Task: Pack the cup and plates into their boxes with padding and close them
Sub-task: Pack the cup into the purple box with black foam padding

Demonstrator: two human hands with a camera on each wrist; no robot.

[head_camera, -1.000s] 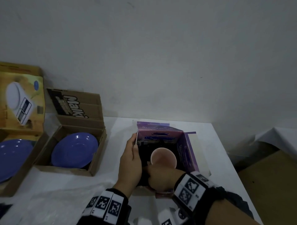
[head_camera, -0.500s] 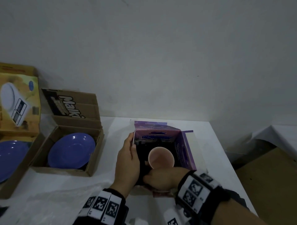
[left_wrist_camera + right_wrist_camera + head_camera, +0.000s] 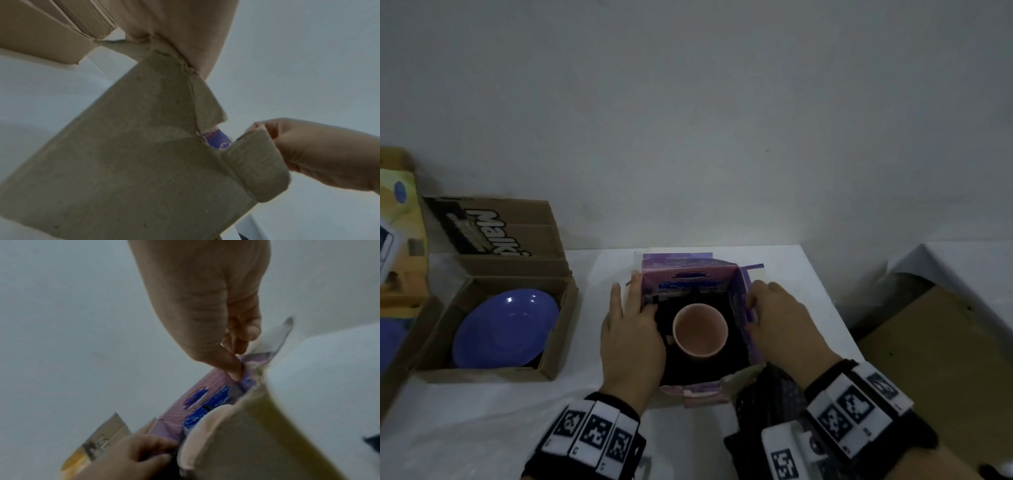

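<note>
A pink cup (image 3: 700, 330) stands upright inside the open purple box (image 3: 688, 281) at the table's middle, with dark padding around it. My left hand (image 3: 638, 298) holds the box's left wall, fingers outside and thumb over the edge. My right hand (image 3: 760, 305) pinches the box's right flap between thumb and fingers. In the right wrist view the right hand (image 3: 234, 366) nips the purple flap, the cup (image 3: 205, 426) rim shows below, and the left hand (image 3: 127, 456) grips the far wall. The left wrist view is mostly the box (image 3: 144, 154)'s brown cardboard, with the right hand (image 3: 308, 154) beyond it.
A blue plate (image 3: 505, 327) lies in an open brown carton (image 3: 558, 329) to the left. Another blue plate (image 3: 390, 342) sits in a yellow box at the far left edge. Clear plastic wrap (image 3: 448, 428) lies front left. Dark mesh padding (image 3: 767, 387) lies by my right wrist.
My right hand has left the front of the box by the cup and moved to the right flap. The left hand stays on the left wall.
</note>
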